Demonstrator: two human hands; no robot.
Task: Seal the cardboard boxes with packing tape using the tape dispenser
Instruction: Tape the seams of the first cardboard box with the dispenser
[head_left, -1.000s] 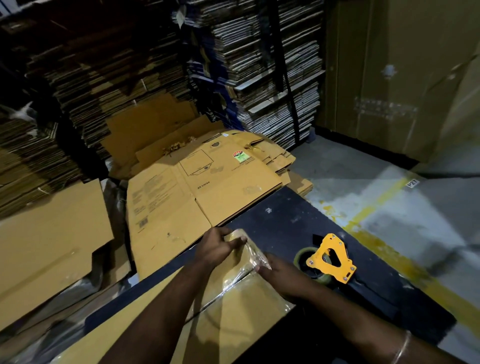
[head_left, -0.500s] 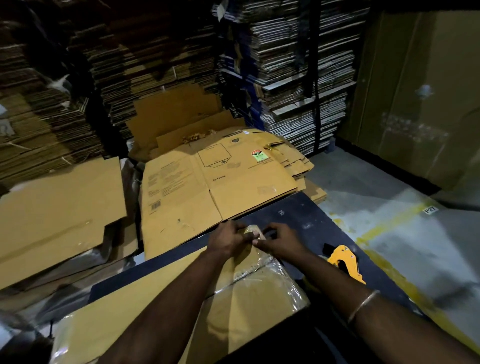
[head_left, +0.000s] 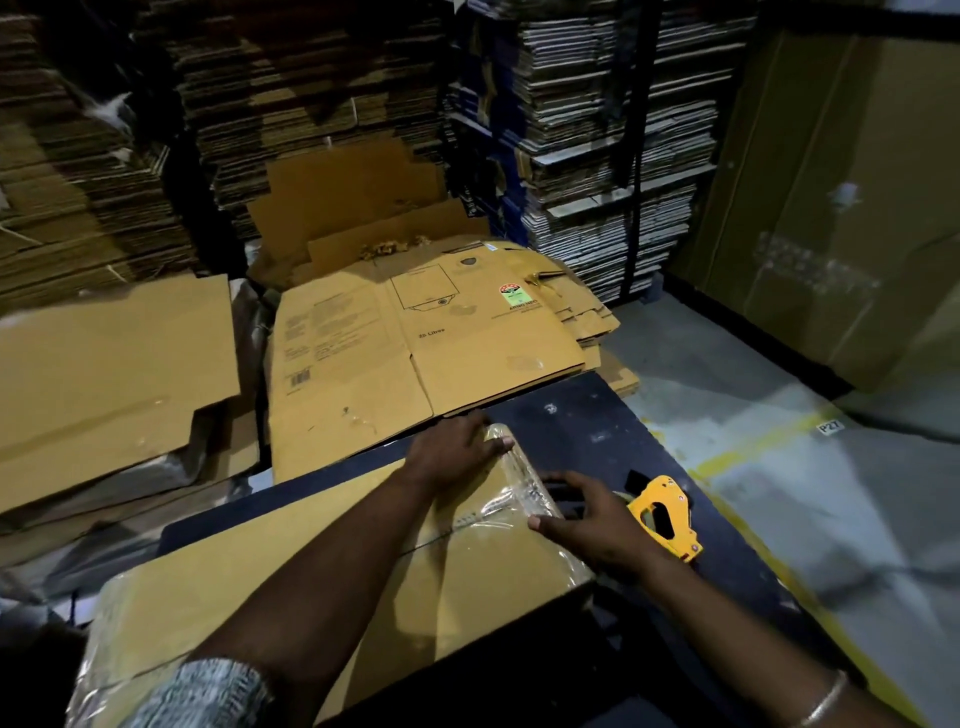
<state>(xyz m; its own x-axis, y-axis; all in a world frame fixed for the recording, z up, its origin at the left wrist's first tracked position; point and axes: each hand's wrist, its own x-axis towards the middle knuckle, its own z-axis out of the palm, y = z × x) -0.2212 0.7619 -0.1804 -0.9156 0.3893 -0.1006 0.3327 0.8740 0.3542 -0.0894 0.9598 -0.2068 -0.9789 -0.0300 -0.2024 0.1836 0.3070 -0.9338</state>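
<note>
Lying flat on the dark counter (head_left: 587, 415), the cardboard box (head_left: 363, 571) carries clear packing tape (head_left: 511, 488) over its far end. Flattened cartons (head_left: 415, 343) sit just beyond the counter's far edge. The left hand (head_left: 457, 447) presses the tape with straight fingers. The right hand (head_left: 597, 519), fingers spread and holding nothing, has slid back from the far end toward the yellow tape dispenser (head_left: 665, 514) near the right edge.

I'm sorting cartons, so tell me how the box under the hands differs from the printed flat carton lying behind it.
The box under the hands lies on the dark table with clear tape over its near end; the printed flat carton tops a stack beyond the table. The left hand and right hand press on the box; nothing touches the carton. The carton shows print and a green label; the box's top looks plain. Both are brown cardboard.
</note>
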